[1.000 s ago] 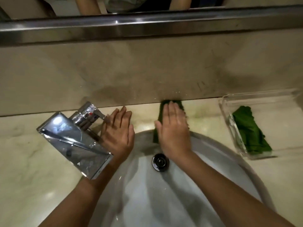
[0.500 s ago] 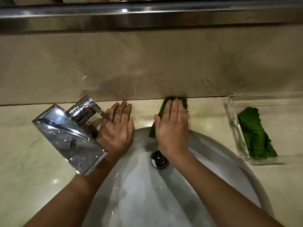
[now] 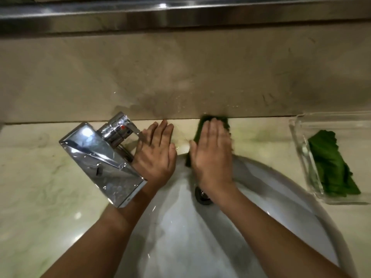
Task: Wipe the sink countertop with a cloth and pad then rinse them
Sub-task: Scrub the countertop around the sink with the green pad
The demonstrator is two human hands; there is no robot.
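My right hand (image 3: 212, 155) lies flat, fingers together, pressing a dark green scrubbing pad (image 3: 202, 125) onto the pale marble countertop (image 3: 40, 173) behind the white sink basin (image 3: 281, 197). The pad's far edge touches the backsplash; most of it is hidden under my palm. My left hand (image 3: 156, 153) rests flat and empty on the basin's back rim, beside the chrome faucet (image 3: 100, 159). A green cloth (image 3: 331, 165) lies crumpled in a clear tray (image 3: 297, 141) at the right.
The faucet's wide spout juts over the basin's left rim, its lever (image 3: 120, 127) near my left fingers. The drain (image 3: 201, 195) sits partly under my right wrist. A beige backsplash (image 3: 180, 77) rises behind, with a metal ledge (image 3: 180, 15) above. Greenish smears mark the counter right of the pad.
My right hand and the pad have stayed behind the basin, shifting only slightly back and forth against the backsplash. My left hand holds its place. The camera has tilted down a little.
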